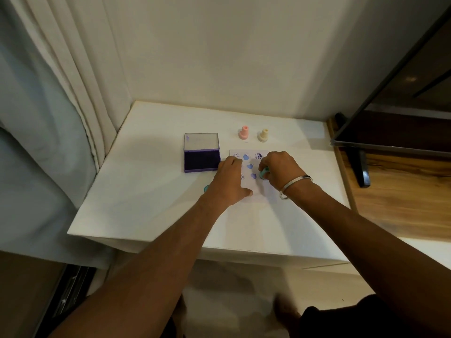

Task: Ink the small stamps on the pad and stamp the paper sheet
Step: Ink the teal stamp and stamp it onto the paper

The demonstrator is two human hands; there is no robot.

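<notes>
Right hand (280, 169) grips teal stamp (264, 173) on blue-marked paper sheet (256, 189); left hand (230, 181) flat, spread wide

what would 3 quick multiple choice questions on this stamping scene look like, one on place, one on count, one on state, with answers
1. Where does the ink pad sit relative to the paper sheet?
A. to its left
B. to its right
C. on top of it

2. How many stamps stand untouched at the back of the table?
A. one
B. two
C. four

3. What state is the ink pad in?
A. lid shut
B. lid open
C. upside down

Answers:
1. A, the pad lies beside the sheet's left edge.
2. B, a pink stamp and a cream stamp stand beyond the sheet.
3. B, the lid is folded back and the dark pad shows.

Meanwhile the right hand presses a teal stamp on the sheet while the left hand steadies it.
</notes>
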